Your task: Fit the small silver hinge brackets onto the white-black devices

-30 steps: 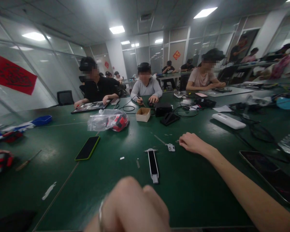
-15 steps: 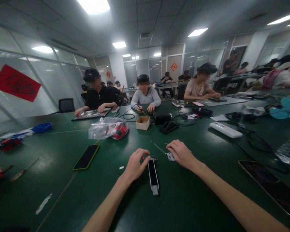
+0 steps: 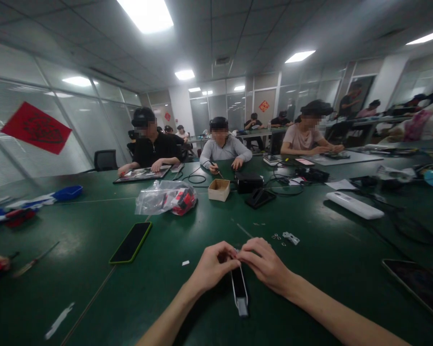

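Observation:
A slim, long device [image 3: 239,287] with a dark face, a pale rim and a grey near end lies on the green table in front of me. My left hand [image 3: 213,265] is closed at its far end, thumb and fingers curled together there. From the other side my right hand [image 3: 269,270] meets it, fingertips pinched at the same end; whatever is between them is hidden. A small silvery bracket-like piece [image 3: 291,238] rests beyond my right hand, beside several tiny rings [image 3: 276,236]. Past my fingertips stretches a thin pale strip [image 3: 244,230].
Left of my hands are a green-edged phone [image 3: 131,242] and a white scrap [image 3: 185,263]. Farther off stand a clear bag with red items [image 3: 168,198], a small box [image 3: 219,190] and a black stand [image 3: 260,197]. Another phone [image 3: 416,286] lies right. Several people work opposite.
My right hand has moved left, away from the silvery piece, to the device's far end, where both hands now meet. The tiny rings have come into view. The whole view has shifted slightly.

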`<state>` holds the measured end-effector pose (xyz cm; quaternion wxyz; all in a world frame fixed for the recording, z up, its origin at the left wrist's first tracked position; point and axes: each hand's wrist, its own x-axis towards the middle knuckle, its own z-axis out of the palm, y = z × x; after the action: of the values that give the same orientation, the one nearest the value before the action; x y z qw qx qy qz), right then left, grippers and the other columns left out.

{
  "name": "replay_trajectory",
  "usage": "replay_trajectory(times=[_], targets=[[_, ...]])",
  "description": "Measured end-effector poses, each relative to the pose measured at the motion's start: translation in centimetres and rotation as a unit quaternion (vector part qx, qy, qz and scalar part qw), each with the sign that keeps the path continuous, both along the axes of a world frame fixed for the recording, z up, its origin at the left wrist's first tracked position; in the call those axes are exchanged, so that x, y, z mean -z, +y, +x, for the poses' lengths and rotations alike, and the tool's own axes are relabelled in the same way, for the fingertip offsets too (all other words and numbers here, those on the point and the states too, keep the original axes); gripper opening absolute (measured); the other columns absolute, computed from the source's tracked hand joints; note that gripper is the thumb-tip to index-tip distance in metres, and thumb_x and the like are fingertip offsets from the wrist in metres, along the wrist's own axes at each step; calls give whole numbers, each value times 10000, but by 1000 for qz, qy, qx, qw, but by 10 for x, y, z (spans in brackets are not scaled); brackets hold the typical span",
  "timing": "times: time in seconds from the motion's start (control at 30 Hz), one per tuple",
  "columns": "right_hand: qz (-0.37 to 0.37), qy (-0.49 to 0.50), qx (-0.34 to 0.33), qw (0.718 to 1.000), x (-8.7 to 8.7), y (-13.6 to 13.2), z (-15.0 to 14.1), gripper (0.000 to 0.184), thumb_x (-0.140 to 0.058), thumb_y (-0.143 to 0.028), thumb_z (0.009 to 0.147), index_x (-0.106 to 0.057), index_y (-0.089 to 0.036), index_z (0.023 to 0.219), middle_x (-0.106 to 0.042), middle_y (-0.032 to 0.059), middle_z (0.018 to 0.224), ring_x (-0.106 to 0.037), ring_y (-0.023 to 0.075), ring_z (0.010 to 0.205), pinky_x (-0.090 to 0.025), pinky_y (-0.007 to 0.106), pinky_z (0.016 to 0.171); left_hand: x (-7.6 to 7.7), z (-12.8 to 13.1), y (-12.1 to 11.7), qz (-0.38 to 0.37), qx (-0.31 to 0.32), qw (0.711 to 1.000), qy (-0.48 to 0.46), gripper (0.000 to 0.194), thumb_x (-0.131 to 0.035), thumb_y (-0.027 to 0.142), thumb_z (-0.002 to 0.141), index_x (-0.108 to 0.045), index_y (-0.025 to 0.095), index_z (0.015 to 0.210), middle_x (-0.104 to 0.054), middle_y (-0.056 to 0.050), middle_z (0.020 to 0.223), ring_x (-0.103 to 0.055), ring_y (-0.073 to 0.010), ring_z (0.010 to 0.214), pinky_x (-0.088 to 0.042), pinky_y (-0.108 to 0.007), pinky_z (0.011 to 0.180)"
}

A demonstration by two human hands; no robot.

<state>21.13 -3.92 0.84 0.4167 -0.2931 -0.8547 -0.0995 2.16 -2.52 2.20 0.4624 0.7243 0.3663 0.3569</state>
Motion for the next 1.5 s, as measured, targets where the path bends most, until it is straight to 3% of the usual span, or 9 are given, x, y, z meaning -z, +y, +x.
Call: replay_trajectory(times=[0.27, 0.47, 0.67, 0.87, 1.07, 1.3, 1.5], targets=[[9, -7, -19, 1000, 2, 1, 0, 232, -421, -151, 916, -637, -201, 983, -617, 60, 857, -541, 157, 825, -408, 291, 695, -7, -2, -1, -29, 15, 999, -6, 256, -702, 245, 696, -653, 132, 920, -636, -8, 751, -505, -99, 615, -408, -220, 605], [1, -6, -11, 1000, 0, 1, -1, 211, -445, -182, 919, -649, -195, 974, -623, 56, 847, -533, 154, 815, -416, 285, 697, -16, -5, -2, 44, -6, 995, 94, 159, -644, 242, 759, -709, 164, 881, -689, -20, 797, -565, -139, 688, -425, -237, 647], [-33, 7, 33, 999, 0, 5, 4, 198, -464, -213, 914, -652, -167, 954, -627, 71, 848, -534, 163, 799, -427, 298, 694, -12, -19, 10, 142, -65, 973, 169, 148, -624, 282, 780, -724, 199, 851, -636, -19, 782, -551, -139, 681, -420, -236, 637], [-113, -33, 90, 989, 8, 12, 12, 172, -484, -165, 868, -652, -155, 906, -627, 74, 870, -520, 186, 829, -417, 318, 705, -4, -31, 20, 145, -81, 952, 258, 205, -587, 275, 799, -723, 215, 941, -611, -23, 772, -554, -144, 695, -414, -239, 653], [-170, -90, 119, 974, 9, 12, 10, 179, -481, -151, 856, -651, -172, 909, -630, 64, 885, -520, 191, 850, -418, 321, 715, -2, -31, 19, 134, -70, 955, 257, 235, -551, 272, 820, -713, 214, 980, -657, -32, 835, -590, -157, 742, -437, -250, 700], [-177, -100, 124, 971, 9, 12, 9, 180, -473, -168, 868, -649, -174, 907, -635, 67, 896, -533, 184, 846, -421, 308, 700, -2, -30, 18, 140, -60, 960, 235, 246, -533, 271, 833, -705, 215, 1001, -685, -38, 903, -615, -167, 822, -449, -251, 749], [-189, -93, 122, 970, 10, 12, 7, 179, -479, -163, 866, -654, -170, 905, -642, 66, 899, -539, 184, 840, -432, 308, 693, -1, -30, 17, 124, -78, 964, 224, 220, -562, 258, 808, -715, 219, 962, -695, -24, 872, -608, -160, 764, -448, -246, 705]])
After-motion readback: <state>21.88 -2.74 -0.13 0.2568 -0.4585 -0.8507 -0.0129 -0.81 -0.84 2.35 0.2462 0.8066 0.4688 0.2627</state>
